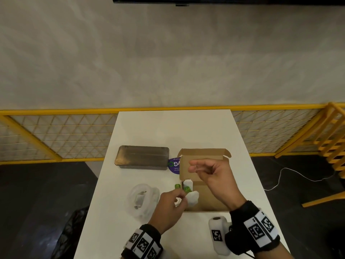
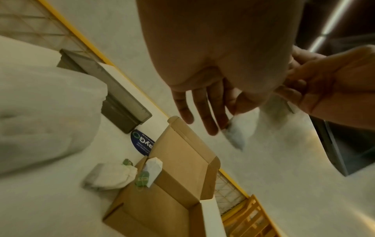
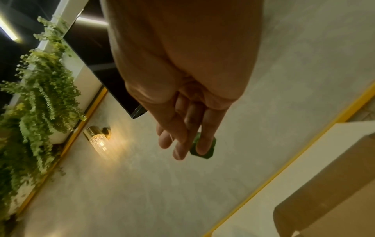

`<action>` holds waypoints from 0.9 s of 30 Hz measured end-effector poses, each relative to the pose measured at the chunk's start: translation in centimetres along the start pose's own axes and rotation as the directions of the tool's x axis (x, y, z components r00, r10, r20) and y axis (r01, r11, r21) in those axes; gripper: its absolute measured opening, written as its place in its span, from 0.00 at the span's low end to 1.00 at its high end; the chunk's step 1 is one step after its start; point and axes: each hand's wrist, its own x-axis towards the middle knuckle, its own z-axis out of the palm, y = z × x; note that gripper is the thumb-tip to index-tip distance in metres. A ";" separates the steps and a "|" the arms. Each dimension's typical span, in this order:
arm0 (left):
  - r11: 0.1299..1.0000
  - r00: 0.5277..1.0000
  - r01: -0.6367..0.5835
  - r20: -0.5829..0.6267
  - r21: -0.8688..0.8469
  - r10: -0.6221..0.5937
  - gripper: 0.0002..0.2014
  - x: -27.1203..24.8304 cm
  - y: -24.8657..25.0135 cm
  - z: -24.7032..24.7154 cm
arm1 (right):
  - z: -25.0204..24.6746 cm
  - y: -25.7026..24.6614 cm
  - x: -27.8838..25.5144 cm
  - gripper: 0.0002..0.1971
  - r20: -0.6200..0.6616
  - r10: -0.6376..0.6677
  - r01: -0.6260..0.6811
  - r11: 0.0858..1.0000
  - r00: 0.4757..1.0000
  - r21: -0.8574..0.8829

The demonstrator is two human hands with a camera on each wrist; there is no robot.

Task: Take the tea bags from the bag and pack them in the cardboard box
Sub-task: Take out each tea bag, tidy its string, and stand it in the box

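The open cardboard box (image 1: pixel 205 193) lies in the middle of the white table. Over its near left corner my left hand (image 1: pixel 182 200) pinches a white tea bag (image 1: pixel 193 198); the same tea bag (image 2: pixel 237 136) hangs at the fingertips in the left wrist view. My right hand (image 1: pixel 193 166) is raised over the box's lid and pinches the string's green tag (image 3: pixel 202 147). Another tea bag (image 2: pixel 153 168) leans over the box's left wall, and a third (image 2: pixel 111 176) lies on the table beside it. The clear plastic bag (image 1: pixel 141 200), left of the box, holds at least one more.
A closed grey metal tin (image 1: pixel 142 157) sits at the back left, with a round purple sticker (image 1: pixel 174 166) between it and the box. A white roll with a marker (image 1: pixel 218 232) stands near the front edge. A black sack (image 1: pixel 71 234) lies on the floor left.
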 end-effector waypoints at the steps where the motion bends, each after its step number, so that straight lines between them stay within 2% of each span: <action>1: 0.997 1.000 0.020 0.008 -0.074 -0.020 0.05 -0.1 0.4 -0.2 | -0.1 0.1 0.0 0.24 -0.022 -0.021 0.020 0.999 1.000 -0.031; 3: 0.947 0.998 0.068 0.023 -0.313 -0.064 0.12 -0.3 1.1 -0.9 | -0.6 0.5 0.2 0.20 -0.081 -0.071 0.060 0.989 0.994 -0.133; 5: 0.870 0.997 0.075 0.022 -0.487 -0.074 0.16 -0.5 2.0 -1.6 | -1.1 1.3 0.6 0.14 -0.127 -0.092 0.059 0.968 0.988 -0.243; 7: 0.785 0.998 0.060 0.038 -0.617 -0.046 0.11 -0.5 2.9 -2.1 | -1.5 2.2 0.8 0.09 -0.150 -0.047 0.003 0.960 0.987 -0.280; 9: 0.653 0.997 0.066 0.068 -0.755 -0.022 0.05 -0.2 3.6 -2.6 | -1.4 3.1 0.9 0.07 -0.143 0.003 -0.047 0.951 0.990 -0.305; 10: 0.601 0.996 0.079 0.088 -0.796 -0.014 0.07 0.0 3.8 -2.8 | -1.3 3.6 0.8 0.07 -0.129 0.015 -0.057 0.942 0.992 -0.329; 13: 0.527 0.989 0.110 0.143 -0.843 0.022 0.16 0.4 4.3 -3.4 | -0.8 5.0 0.4 0.07 -0.082 0.040 -0.068 0.924 0.996 -0.377; 17: 0.388 0.988 0.136 0.154 -0.912 0.015 0.19 0.5 4.7 -4.0 | -0.7 6.7 -0.4 0.08 0.022 0.096 -0.079 0.909 0.995 -0.409; 19: 0.402 0.994 0.111 0.107 -0.909 -0.032 0.19 0.7 4.8 -4.1 | -0.8 7.2 -0.8 0.08 0.103 0.109 -0.049 0.883 0.989 -0.467; 23: 0.530 0.987 0.035 -0.054 -0.847 -0.151 0.15 0.9 5.2 -4.0 | -0.4 7.2 -1.6 0.04 0.216 0.089 0.036 0.855 0.972 -0.518; 27: 0.552 0.932 -0.058 -0.244 -0.832 -0.270 0.15 1.3 5.1 -3.8 | 1.0 6.3 -2.8 0.04 0.344 0.136 0.037 0.891 0.929 -0.453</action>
